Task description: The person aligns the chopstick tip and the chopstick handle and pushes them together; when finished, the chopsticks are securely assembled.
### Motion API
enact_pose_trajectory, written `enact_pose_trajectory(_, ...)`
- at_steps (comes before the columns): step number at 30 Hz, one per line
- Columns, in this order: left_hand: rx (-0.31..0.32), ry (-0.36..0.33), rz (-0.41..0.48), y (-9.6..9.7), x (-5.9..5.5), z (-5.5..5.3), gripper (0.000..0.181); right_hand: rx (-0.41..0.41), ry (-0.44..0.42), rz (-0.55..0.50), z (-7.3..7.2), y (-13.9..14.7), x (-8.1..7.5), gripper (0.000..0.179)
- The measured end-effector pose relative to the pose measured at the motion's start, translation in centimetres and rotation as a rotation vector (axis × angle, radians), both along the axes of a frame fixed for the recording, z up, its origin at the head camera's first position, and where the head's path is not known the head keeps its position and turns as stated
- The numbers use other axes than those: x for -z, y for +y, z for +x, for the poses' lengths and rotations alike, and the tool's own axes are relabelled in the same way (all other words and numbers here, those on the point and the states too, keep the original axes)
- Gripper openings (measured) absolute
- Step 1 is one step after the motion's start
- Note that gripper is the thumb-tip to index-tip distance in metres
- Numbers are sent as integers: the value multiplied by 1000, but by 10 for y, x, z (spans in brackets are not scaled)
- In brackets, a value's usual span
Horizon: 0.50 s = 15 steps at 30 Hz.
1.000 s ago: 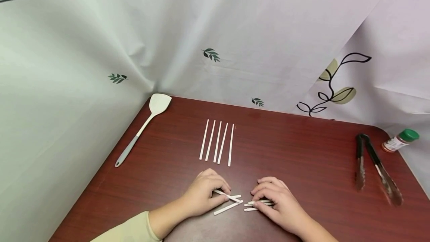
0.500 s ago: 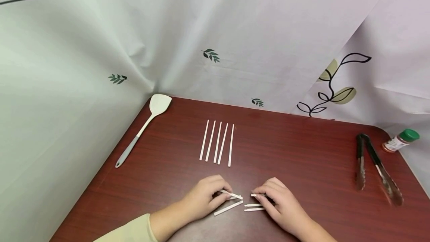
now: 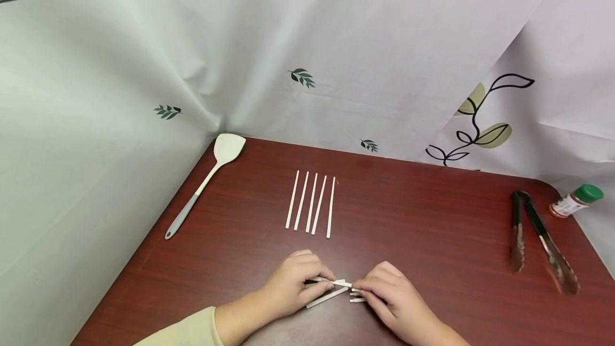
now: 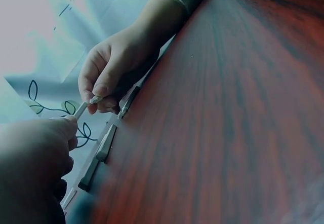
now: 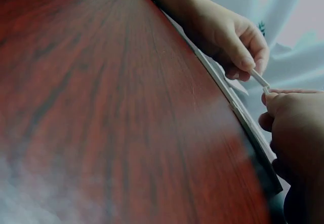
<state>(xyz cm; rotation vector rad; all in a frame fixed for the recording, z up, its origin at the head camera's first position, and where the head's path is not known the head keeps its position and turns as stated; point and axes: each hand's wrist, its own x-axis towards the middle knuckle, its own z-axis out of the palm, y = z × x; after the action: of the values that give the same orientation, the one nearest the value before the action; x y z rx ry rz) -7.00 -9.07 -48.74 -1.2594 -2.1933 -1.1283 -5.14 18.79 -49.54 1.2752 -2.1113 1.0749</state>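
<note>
My left hand pinches a short white stick between thumb and fingertips, its free end pointing right. Facing it, my right hand pinches another short white stick, which has a narrower tip. The two stick ends meet or nearly meet just above the table; whether they are joined cannot be told. Beneath the left hand lies a loose short stick, with another partly hidden behind the held one. Below the right fingertips, ends of further short sticks show; the hand covers the rest.
Several long white sticks lie side by side beyond the hands on the dark red table. A white spatula lies at the left edge. At the right are black-handled tongs and a green-capped bottle. Fabric hangs behind.
The right hand has picked a short stick off its group and brought it left to the left hand's stick. The left hand has tilted its stick slightly; the other sticks stay put.
</note>
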Motion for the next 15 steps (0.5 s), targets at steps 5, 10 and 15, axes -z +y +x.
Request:
enact_pose_trajectory(5, 20, 18, 19, 1, -1, 0, 18, 14, 11, -10, 0, -1, -2, 22)
enact_pose_trajectory(10, 31, 27, 32, 3, -1, 0, 18, 1, 18, -25, 0, -1, -2, 22)
enact_pose_trajectory(15, 50, 27, 31, 4, 0, 2, 17, 15, 21, -15, 0, 0, -2, 23)
